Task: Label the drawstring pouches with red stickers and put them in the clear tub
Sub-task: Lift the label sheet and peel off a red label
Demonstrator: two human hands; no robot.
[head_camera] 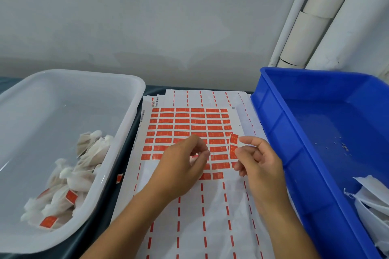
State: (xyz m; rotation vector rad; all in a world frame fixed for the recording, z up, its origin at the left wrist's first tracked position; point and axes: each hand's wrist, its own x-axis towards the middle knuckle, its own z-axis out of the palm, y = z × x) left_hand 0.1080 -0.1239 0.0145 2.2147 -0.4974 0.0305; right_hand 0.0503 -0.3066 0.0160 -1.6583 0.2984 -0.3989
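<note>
Red sticker in right hand

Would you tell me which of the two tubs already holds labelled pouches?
The clear tub on the left; its pouches carry red stickers, unlike the blue tub.

**Open lane down the middle, walled on both flanks**

The sticker sheets lie flat on the table between two containers, so the middle strip offers low, unobstructed passage from the near edge to the back wall. Both the left hand and the right hand hover over this strip, close together.

To the left, the raised rim of the clear tub must be cleared from above; its far half is bare, its near half piled with pouches. To the right, the taller side of the blue crate blocks sideways travel. Pipes crowd the back right corner.
</note>
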